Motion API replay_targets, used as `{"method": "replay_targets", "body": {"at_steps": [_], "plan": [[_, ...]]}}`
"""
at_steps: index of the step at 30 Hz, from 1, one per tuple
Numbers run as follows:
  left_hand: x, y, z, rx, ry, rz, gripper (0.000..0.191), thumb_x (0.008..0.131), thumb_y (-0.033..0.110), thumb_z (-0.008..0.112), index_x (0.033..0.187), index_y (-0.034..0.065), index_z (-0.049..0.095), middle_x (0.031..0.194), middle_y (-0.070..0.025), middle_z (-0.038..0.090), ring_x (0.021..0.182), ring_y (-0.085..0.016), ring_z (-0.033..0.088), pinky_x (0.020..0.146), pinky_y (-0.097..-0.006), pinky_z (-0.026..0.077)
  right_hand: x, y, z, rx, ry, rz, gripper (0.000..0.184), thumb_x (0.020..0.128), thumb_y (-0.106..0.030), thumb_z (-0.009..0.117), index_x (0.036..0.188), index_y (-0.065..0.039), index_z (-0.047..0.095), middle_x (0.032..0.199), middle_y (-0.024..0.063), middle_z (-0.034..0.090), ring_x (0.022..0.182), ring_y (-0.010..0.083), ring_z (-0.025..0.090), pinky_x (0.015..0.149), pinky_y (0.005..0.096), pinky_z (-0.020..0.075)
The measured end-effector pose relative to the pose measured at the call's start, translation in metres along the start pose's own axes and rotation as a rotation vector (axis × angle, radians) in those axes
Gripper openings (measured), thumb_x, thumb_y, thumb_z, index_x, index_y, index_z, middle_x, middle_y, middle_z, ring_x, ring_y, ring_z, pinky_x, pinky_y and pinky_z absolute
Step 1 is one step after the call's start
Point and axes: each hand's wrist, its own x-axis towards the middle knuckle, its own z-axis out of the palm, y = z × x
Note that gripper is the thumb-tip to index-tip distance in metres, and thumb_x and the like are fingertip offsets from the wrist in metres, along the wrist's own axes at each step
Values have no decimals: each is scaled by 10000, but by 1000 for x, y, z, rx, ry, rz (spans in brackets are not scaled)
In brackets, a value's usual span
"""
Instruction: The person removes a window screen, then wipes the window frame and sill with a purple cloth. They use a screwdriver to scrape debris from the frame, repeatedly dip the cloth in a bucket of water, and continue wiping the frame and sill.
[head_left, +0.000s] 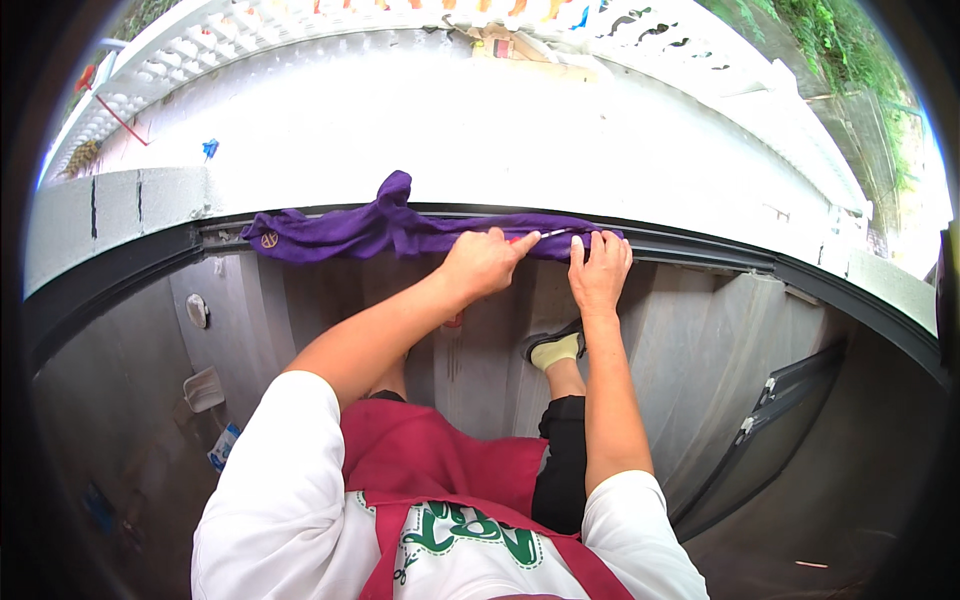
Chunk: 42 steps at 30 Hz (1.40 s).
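Note:
A purple cloth (345, 234) lies bunched along the dark metal track of a sliding window or door (690, 251). My left hand (484, 261) grips a slim tool (553, 233) with a red handle and a thin metal shaft, likely a screwdriver. Its shaft points right and lies against the cloth over the track; the fingers hide most of the handle. At the cloth's right end, my right hand (600, 270) holds the fabric down with fingers and thumb, close to the tool's tip. One fold of cloth stands up left of my hands.
Beyond the track is a bright ledge (465, 135) bordered by a white perforated railing (750, 67), with torn cardboard (510, 46) beside it. A dark-framed screen panel (765, 442) leans at the right. On the left are a white dustpan-like scoop (203, 389) and a blue-and-white packet (223, 447).

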Motion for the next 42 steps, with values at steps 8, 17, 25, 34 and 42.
{"method": "replay_targets", "body": {"at_steps": [8,17,25,34,42], "plan": [[-75,-58,-41,83,158,-115,424,802,231,629,1217,300,576,599,-92,515,427,-239,520,385,-365,434,8,-130,13,-72,-185,59,449,840,-357,552,875,87,608,935,199,538,965,363,487,961,491,319],[-187,-133,-106,205,105,-395,344,818,260,618,1158,316,612,621,-108,556,518,-287,584,468,-412,462,4,-305,36,135,-225,-50,466,814,-358,572,876,101,620,913,186,516,915,336,462,942,489,304],[-226,-143,-169,306,-41,-627,350,865,287,558,1215,288,577,648,-121,580,617,-326,600,565,-441,470,15,-361,59,563,-185,-28,111,739,-112,567,707,-11,602,754,133,502,761,309,486,731,410,376],[-294,-120,-228,-35,310,-784,367,748,92,636,1113,130,647,695,-93,649,616,-199,600,603,-309,464,-9,-391,5,1688,-500,517,158,884,-129,589,814,10,612,656,-72,468,627,20,409,550,205,356],[-356,-205,-155,-507,260,-906,181,729,-31,570,866,33,671,664,-119,620,651,-153,590,613,-303,452,-23,-403,-88,2150,-1028,643,136,925,-137,520,866,-33,585,758,-72,497,694,6,428,625,179,359]]}}
